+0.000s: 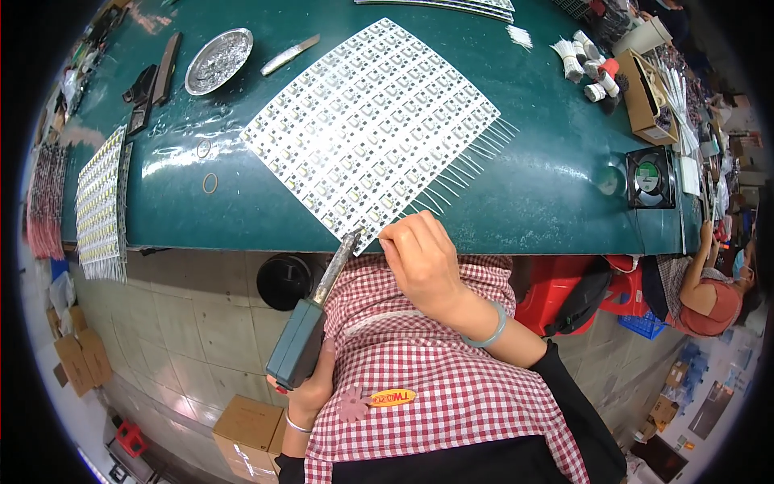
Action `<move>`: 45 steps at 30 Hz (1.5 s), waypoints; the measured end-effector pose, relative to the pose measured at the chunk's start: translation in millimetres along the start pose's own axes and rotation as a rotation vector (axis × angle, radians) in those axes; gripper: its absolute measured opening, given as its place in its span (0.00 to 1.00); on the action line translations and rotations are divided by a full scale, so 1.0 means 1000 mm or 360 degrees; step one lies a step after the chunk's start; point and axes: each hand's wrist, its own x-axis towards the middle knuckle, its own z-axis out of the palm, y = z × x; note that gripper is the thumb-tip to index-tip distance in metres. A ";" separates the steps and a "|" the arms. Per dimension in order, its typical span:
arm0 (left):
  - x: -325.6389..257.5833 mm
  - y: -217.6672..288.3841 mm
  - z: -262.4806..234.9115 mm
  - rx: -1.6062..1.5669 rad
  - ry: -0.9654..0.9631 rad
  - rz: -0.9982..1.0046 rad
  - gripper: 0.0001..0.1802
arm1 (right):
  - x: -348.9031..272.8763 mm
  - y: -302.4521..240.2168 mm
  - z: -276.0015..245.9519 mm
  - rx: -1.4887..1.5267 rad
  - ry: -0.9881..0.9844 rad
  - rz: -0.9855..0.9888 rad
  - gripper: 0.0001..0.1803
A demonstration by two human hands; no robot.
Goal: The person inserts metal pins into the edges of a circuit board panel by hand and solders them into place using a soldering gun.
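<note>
While the left hand (310, 389) grips the iron (298, 340) from below, its tip sits over the near corner of the board (371, 121); actual contact too small to confirm. Left fingers wrapped closed round the handle. Right hand (423, 262) is at the same corner, just right of the tip, fingers curled in, thumb and index drawn together; can't tell whether a wire is pinched there. Board lies flat on the table (540, 194), turned like a diamond, near corner at the table's front edge.

Progress: white wires (439, 192) stick out along the lower-right side, from near the right corner down to the hand, so that side looks mostly done. What's left seems to be the short stretch at the near corner; the hand hides part of it, so can't say if the last wires are on. No wires visible along the other sides.

Left end of table: board stack (98, 202), wires hanging at its lower edge, apparently wired already. More boards (439, 6) at the far edge, wiring unclear. Loose wires (520, 36) lie near them, wire bundles (571, 63) farther right. Bowl (196, 87) beyond the board's left side, fan (649, 179) at right.
</note>
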 end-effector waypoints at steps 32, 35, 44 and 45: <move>-0.006 -0.021 -0.010 0.0145 0.0010 0.0069 0.10 | -0.001 -0.004 0.007 -0.0260 0.0026 -0.0079 0.06; -0.012 -0.027 -0.017 0.0151 -0.0066 -0.0032 0.16 | 0.000 -0.005 0.006 -0.0261 0.0022 -0.0080 0.06; -0.005 -0.021 -0.008 0.0136 -0.0085 0.0093 0.19 | 0.000 -0.004 -0.001 -0.0270 -0.0058 0.0002 0.08; -0.002 -0.021 -0.005 0.0105 -0.0023 0.0141 0.20 | 0.001 -0.007 -0.006 -0.0152 -0.0063 0.0044 0.08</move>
